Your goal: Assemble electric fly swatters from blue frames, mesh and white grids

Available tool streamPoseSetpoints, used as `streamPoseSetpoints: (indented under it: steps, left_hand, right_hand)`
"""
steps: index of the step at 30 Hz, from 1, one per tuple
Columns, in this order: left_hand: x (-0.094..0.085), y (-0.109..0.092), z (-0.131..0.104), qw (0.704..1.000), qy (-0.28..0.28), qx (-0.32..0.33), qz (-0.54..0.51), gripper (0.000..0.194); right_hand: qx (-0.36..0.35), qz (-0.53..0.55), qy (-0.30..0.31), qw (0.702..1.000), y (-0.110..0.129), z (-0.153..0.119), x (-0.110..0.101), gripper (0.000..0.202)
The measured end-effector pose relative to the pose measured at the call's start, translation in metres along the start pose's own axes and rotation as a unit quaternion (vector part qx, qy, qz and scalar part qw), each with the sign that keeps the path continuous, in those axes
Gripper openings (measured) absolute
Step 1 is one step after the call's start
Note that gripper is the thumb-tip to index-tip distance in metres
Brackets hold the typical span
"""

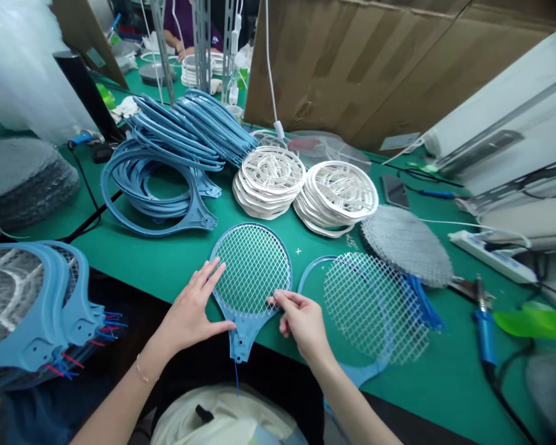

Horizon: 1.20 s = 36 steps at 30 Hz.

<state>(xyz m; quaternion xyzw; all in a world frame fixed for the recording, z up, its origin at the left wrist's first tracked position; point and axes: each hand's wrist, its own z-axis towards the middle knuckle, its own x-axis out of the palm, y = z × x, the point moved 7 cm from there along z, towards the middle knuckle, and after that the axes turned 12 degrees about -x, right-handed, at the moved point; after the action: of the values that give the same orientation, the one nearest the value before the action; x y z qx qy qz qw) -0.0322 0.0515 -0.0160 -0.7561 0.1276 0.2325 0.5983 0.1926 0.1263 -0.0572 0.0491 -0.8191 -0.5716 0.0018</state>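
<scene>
A blue racket-shaped frame (242, 334) with a white-looking mesh (250, 269) inside its ring lies at the table's near edge, a thin blue wire hanging from its handle end. My left hand (189, 312) rests on its left side with fingers spread, thumb near the neck. At the ring's lower right, my right hand (301, 318) has thumb and forefinger pinched at the mesh edge; whatever is between them is too small to make out. Right of it, a loose mesh disc (375, 303) partly covers another blue frame (364, 374).
Blue frames (167, 148) are piled behind, beside stacks of white rings (271, 179). Grey mesh discs (408, 244), blue wires (421, 303) and a soldering iron (484, 334) are at right. Meshed frames (41, 309) stand at left. Across the table is a person (192, 25).
</scene>
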Motion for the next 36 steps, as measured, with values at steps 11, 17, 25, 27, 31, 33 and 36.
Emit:
streamPoseSetpoints:
  steps: [11,17,25,27,31,33,36]
  left_hand:
    - [0.001,0.002,0.01,0.976,0.009,0.048,0.212,0.093]
    - [0.017,-0.007,-0.008,0.926,0.027,0.149,0.345,0.061]
    - [0.097,-0.09,-0.014,0.897,0.089,0.306,0.305,0.053]
    - [0.136,-0.108,-0.018,0.871,0.16,0.343,0.313,0.049]
    - [0.162,-0.106,-0.015,0.856,0.196,0.342,0.334,0.038]
    - [0.155,-0.099,-0.014,0.858,0.189,0.341,0.335,0.036]
    - [0.141,-0.095,-0.018,0.863,0.175,0.352,0.318,0.037]
  right_hand:
    - [-0.424,-0.383,0.065,0.818,0.056,-0.056,0.009,0.029]
    - [-0.43,-0.399,0.106,0.803,0.047,-0.067,-0.005,0.032]
    - [-0.079,-0.246,-0.393,0.883,0.016,-0.029,-0.271,0.049]
    - [-0.027,-0.147,-0.331,0.932,-0.004,-0.013,-0.278,0.048]
    - [-0.021,-0.031,-0.246,0.968,-0.008,-0.007,-0.254,0.052]
    - [-0.028,0.032,-0.216,0.976,-0.002,-0.013,-0.239,0.052]
    - [-0.058,0.104,-0.202,0.972,0.008,-0.027,-0.225,0.049]
